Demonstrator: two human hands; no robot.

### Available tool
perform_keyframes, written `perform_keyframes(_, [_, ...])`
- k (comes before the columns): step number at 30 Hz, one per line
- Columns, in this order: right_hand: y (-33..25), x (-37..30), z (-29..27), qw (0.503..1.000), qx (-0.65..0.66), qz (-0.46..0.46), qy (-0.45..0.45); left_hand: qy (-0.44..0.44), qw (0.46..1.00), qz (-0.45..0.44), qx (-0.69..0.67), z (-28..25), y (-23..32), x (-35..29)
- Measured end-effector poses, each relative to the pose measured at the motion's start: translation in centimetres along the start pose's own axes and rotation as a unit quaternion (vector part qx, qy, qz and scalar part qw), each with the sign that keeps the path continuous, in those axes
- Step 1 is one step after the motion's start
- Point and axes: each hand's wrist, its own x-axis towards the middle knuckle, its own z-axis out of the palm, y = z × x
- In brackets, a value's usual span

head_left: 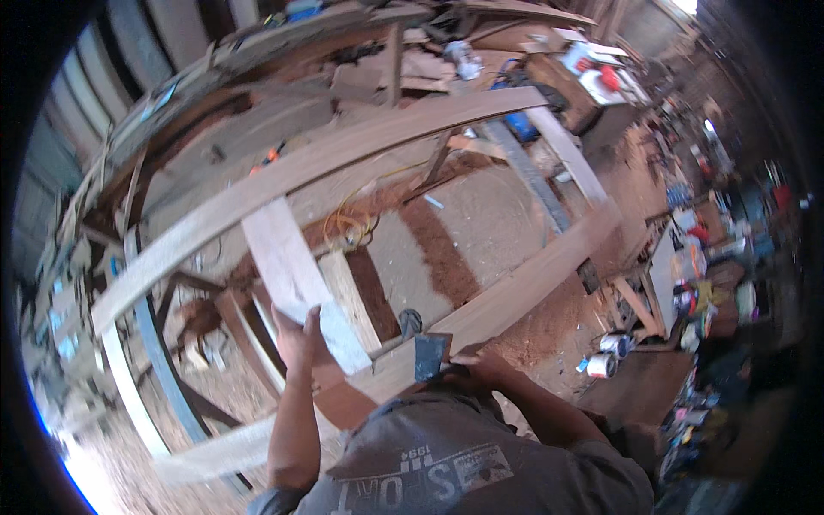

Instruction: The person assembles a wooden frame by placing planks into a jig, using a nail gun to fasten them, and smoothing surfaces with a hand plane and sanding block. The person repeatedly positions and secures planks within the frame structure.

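A large frame of pale wooden boards lies in front of me, with a long far rail (335, 154) and a long near rail (524, 283). A wide crosspiece (287, 253) joins them left of the middle. My left hand (296, 339) is at this crosspiece's left edge, thumb raised over the board and fingers along its side. By the near rail, my right hand (485, 371) is closed around a dark block-shaped tool (432, 356), whose kind I cannot make out. A rounded grey part (410, 323) shows just beyond it. My right fingers are partly hidden and blurred.
Grey supports (159, 343) stand under the frame. A yellow cord (348, 225) and sawdust (438, 249) lie on the ground within it. Paint cans (602, 365) and a cluttered heap (712, 283) are at right. A low wooden bench (215, 69) runs along the back.
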Motion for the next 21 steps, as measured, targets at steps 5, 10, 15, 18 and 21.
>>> perform_keyframes(5, [-4.2, -3.6, -4.7, 0.992, 0.047, 0.115, -0.019, 0.106, 0.992, 0.071, 0.019, 2.1, -2.7, 0.3])
perform_keyframes(10, [-1.4, -9.1, -4.5, 0.976, 0.097, 0.195, -0.014, 0.112, 0.983, 0.023, 0.146, 2.0, 0.9, -1.9])
perform_keyframes(15, [5.3, -14.2, -3.3, 0.965, 0.169, 0.199, 0.031, 0.112, 0.97, 0.148, 0.156, 4.0, 5.8, -6.8])
perform_keyframes(18, [10.2, -19.0, -2.2, 0.944, 0.196, 0.265, 0.005, 0.072, 0.941, 0.304, 0.127, 9.9, 10.7, -10.0])
perform_keyframes(21, [15.5, -23.9, -1.1, 0.923, 0.23, 0.306, 0.023, -0.008, 0.935, 0.343, 0.094, 16.0, 20.0, -15.8])
